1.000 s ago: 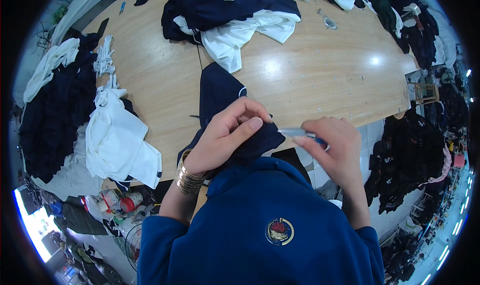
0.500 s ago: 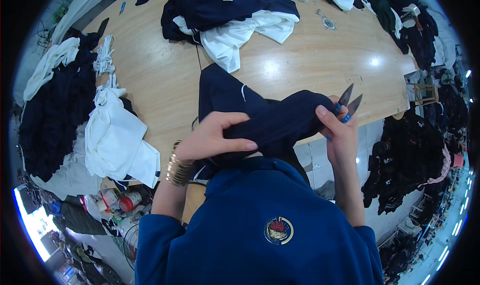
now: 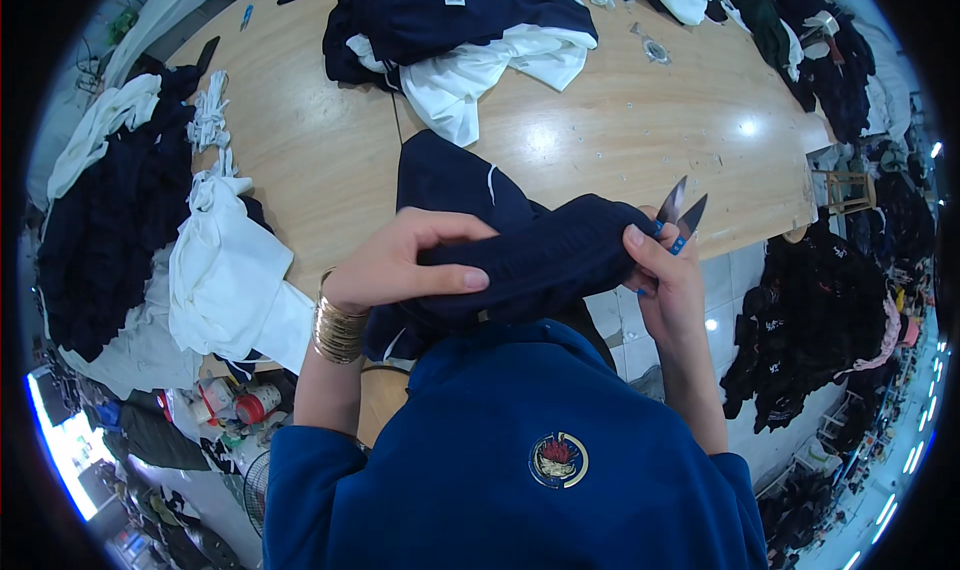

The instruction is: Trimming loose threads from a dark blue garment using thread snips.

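Observation:
A dark navy garment [image 3: 545,245] is stretched between my two hands at the table's near edge. My left hand [image 3: 425,260], with gold bangles at the wrist, pinches its left part between thumb and fingers. At the other end my right hand [image 3: 665,260] grips the cloth, thumb on top. Tucked in that same hand is a pair of thread snips [image 3: 685,215] with blue parts, its two pointed blades apart and sticking out past the fingers. One panel of the garment, with a short white thread on it, lies on the table [image 3: 300,150].
Beyond my hands lies a pile of navy and white garments [image 3: 470,40]. White cloth [image 3: 230,270] and dark clothes [image 3: 120,230] are heaped at the left. Black garments [image 3: 810,320] hang or lie at the right, near a wooden stool [image 3: 850,190]. A fan [image 3: 258,490] stands low at left.
Both hands have shifted slightly left with the garment. The snips have moved left along with my right hand. My grip on the cloth looks the same.

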`<state>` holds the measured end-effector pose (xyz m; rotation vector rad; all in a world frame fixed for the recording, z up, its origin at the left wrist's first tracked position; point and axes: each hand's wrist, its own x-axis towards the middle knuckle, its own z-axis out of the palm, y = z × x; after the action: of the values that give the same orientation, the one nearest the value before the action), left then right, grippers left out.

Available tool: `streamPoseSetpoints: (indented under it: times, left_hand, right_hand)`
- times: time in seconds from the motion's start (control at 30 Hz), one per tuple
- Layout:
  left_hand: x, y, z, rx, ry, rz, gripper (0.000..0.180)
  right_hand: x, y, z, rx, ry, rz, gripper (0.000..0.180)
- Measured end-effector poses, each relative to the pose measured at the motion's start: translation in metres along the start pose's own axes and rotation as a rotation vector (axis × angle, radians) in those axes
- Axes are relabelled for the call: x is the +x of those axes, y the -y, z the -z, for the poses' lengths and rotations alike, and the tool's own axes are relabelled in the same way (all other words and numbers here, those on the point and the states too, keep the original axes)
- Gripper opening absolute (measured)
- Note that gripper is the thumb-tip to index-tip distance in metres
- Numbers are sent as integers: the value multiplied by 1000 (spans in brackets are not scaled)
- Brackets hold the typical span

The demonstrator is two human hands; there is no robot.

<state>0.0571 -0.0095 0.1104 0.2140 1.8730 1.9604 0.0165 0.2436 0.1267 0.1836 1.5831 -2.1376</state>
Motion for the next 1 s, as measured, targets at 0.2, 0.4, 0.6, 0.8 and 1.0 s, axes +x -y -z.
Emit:
streamPoseSetpoints:
  times: [0.2,0.4,0.6,0.8,1.0]
  left_hand:
    - [17,3,-19,52,-11,-67,26]
    - [16,5,-28,34,-96,-54,24]
    - [12,0,-30,-26,-150,-64,25]
    - [11,-2,-33,-59,-163,-35,24]
    - [10,-2,-32,-40,-157,-45,23]
  right_hand:
    - [5,-2,-1,-303,10,52,19]
    - [-12,4,-12,-938,-139,554,30]
    - [-23,8,-9,-1384,41,706,35]
    - [-22,6,-10,-1460,28,765,34]
    - [-22,5,-12,-1473,30,789,34]
